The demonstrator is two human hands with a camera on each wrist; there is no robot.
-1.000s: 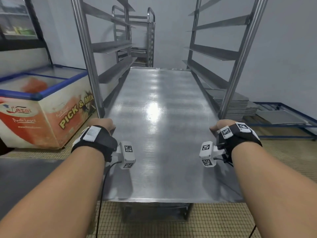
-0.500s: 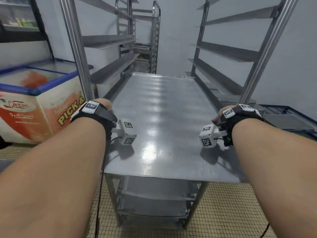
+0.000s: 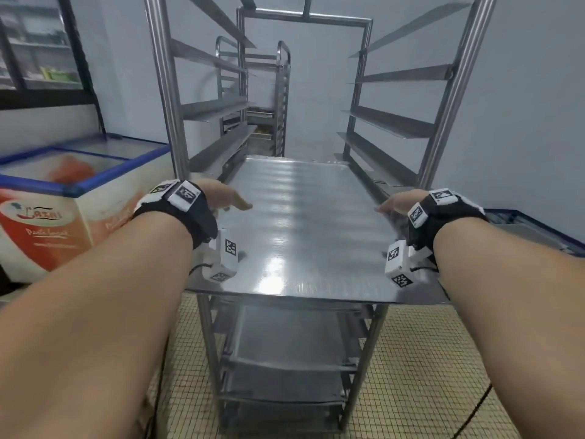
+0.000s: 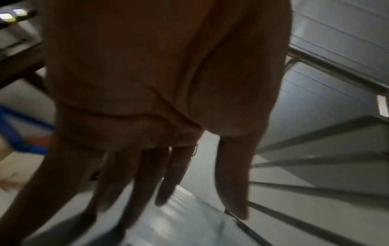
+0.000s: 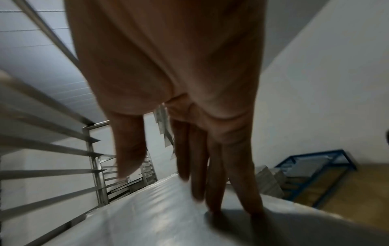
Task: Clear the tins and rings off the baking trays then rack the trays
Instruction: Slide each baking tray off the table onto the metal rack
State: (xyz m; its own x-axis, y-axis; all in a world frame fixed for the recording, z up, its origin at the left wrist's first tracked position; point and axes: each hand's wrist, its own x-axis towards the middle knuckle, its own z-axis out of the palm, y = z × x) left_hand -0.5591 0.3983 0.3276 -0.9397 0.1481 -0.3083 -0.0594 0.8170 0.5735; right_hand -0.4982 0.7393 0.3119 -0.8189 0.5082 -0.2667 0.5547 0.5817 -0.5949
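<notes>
A bare steel baking tray [image 3: 294,223] lies on a pair of runners in the tall steel rack [image 3: 164,99], its near edge sticking out toward me. No tins or rings are on it. My left hand [image 3: 226,198] hovers over the tray's left side with its fingers [image 4: 162,188] straight and spread. My right hand [image 3: 395,202] is over the tray's right side, fingers [image 5: 197,179] straight; two fingertips seem to touch the tray [image 5: 147,216]. Neither hand holds anything. Lower trays [image 3: 285,343] sit in the rack below.
A chest freezer [image 3: 72,198] with a blue-rimmed glass lid stands left of the rack. A second steel rack [image 3: 269,99] stands behind. A blue floor frame [image 5: 315,169] and a stack of trays [image 5: 271,183] lie at the right. The floor is small yellow tile.
Both hands have let go of the tray's side edges and opened above it. The tray has gone further into the rack, and my view has risen.
</notes>
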